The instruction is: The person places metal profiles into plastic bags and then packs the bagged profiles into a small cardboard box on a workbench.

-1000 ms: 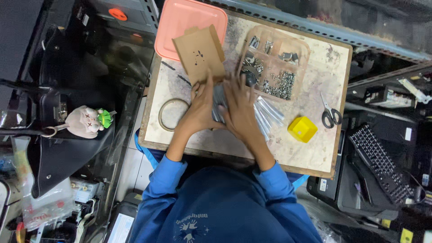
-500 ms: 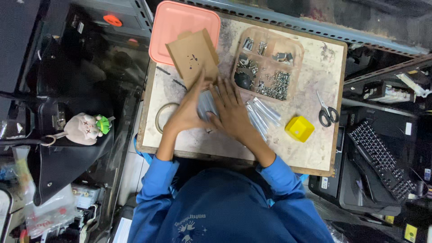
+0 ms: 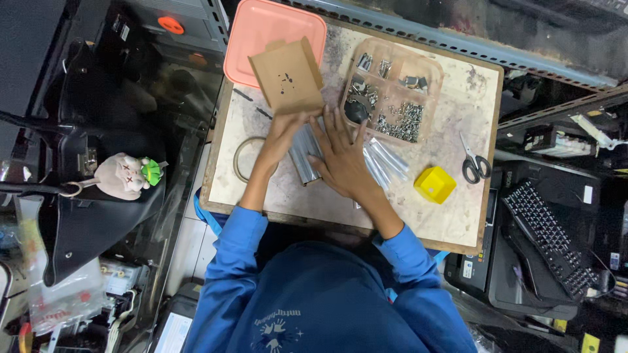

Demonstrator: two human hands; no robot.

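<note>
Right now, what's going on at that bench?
A person in blue sleeves is handling a grey metal piece on the board. The left hand grips its upper end; the right hand lies flat over it, fingers spread. More metal pieces lie just right of the hands. Behind them sit a cardboard piece, a pink lid and a tray of screws. Scissors and a yellow cup sit untouched to the right.
</note>
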